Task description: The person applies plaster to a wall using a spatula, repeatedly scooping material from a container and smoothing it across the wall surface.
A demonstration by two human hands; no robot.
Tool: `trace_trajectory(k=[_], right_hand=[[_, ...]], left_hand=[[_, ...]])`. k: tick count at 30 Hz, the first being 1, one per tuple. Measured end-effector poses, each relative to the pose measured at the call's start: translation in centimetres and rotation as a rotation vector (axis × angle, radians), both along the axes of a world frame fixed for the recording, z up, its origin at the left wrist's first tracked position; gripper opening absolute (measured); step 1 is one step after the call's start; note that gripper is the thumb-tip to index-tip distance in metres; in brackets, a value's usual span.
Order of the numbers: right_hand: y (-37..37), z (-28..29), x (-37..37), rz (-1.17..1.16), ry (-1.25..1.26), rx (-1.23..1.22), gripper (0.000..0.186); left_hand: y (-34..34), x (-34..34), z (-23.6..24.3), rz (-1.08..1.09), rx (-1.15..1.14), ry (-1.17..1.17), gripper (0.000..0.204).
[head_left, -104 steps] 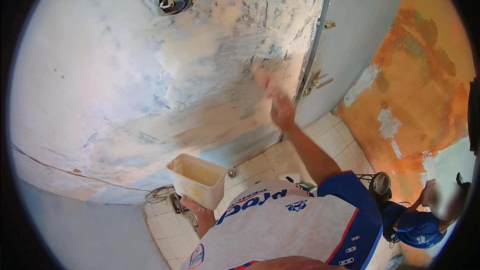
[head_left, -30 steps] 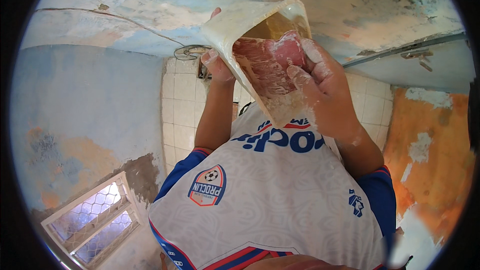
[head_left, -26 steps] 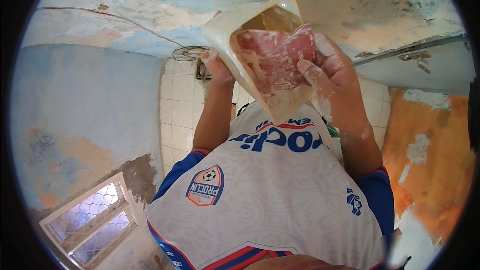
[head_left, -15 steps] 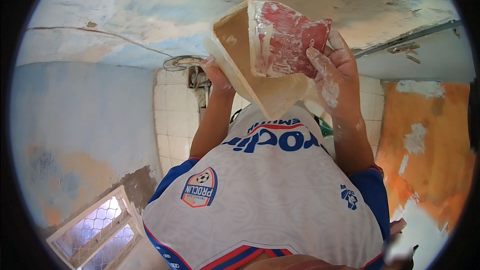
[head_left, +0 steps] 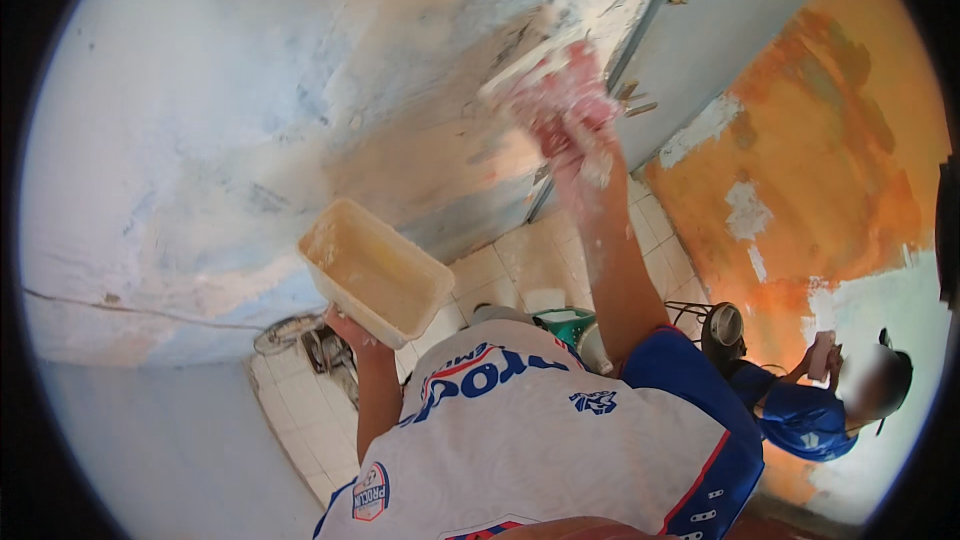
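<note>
L hand (head_left: 352,328) gripped the cream rect. plastic tub (head_left: 350,297) from below, fingers partly hidden; tub was tilted, mouth up, just off the wall. R hand (head_left: 580,155), smeared white & blurred, had its fingers closed on the red putty spreader (head_left: 562,80), up by the wall; contact unclear. Patchy wall (head_left: 230,140): pale blue/peach w/ dark scuffs, thin cable (head_left: 150,312) along its base. Beyond: lt. tiled floor (head_left: 510,265), grey door (head_left: 720,30), orange wall (head_left: 800,140) w/ white patches, co-worker (head_left: 805,425) in blue nr. it.
</note>
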State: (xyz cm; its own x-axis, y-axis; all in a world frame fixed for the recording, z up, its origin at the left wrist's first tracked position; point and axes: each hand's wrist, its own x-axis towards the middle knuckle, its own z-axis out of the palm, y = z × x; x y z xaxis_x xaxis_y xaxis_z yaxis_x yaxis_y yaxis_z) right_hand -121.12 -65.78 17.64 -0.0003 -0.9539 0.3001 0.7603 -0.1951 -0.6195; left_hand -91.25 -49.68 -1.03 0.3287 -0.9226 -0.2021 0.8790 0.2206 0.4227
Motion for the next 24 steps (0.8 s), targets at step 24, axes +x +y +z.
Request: trace_trajectory(k=[24], right_hand=[[-10.9, -6.4, -1.2, -1.239, 1.257, -0.665, 0.039]], left_hand=[[3.4, 0.9, -2.4, 0.038, 0.078, 0.01, 0.064]])
